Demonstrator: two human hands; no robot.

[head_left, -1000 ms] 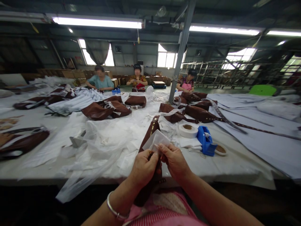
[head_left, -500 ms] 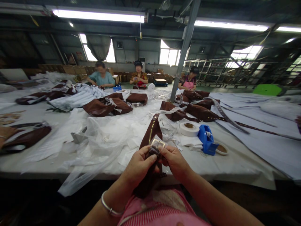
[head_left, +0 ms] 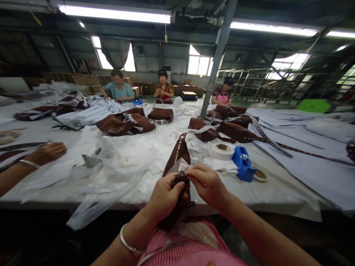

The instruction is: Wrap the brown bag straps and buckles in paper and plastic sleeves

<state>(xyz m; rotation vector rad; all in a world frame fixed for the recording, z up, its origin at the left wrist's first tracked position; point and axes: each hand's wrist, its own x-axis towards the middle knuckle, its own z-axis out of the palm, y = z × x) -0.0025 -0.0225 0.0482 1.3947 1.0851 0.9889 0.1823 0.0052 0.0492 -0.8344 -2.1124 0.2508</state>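
My left hand [head_left: 163, 194] is closed around the brown strap [head_left: 181, 178] of a bag, thumb on top. My right hand [head_left: 208, 186] pinches a piece of clear plastic film [head_left: 181, 165] at the strap's end, its fingertips close to my left thumb. The buckle there is mostly hidden behind fingers and film. Under and beyond my hands lies the brown bag [head_left: 177, 151], with gold studs along its narrow upper part. Its lower part hangs over the table edge towards my lap.
On the table [head_left: 222, 199], a white tape roll [head_left: 222, 151] and blue tape dispenser [head_left: 242, 162] stand at right. Crumpled plastic [head_left: 124, 159] spreads at left. More brown bags [head_left: 116, 123] lie beyond. A neighbour's hand [head_left: 48, 152] reaches in from the left; several people sit opposite.
My right hand has shifted up over the strap end, its fingers now covering the gold buckle that showed before. At left, the neighbour's hand has moved right, off the brown bag.
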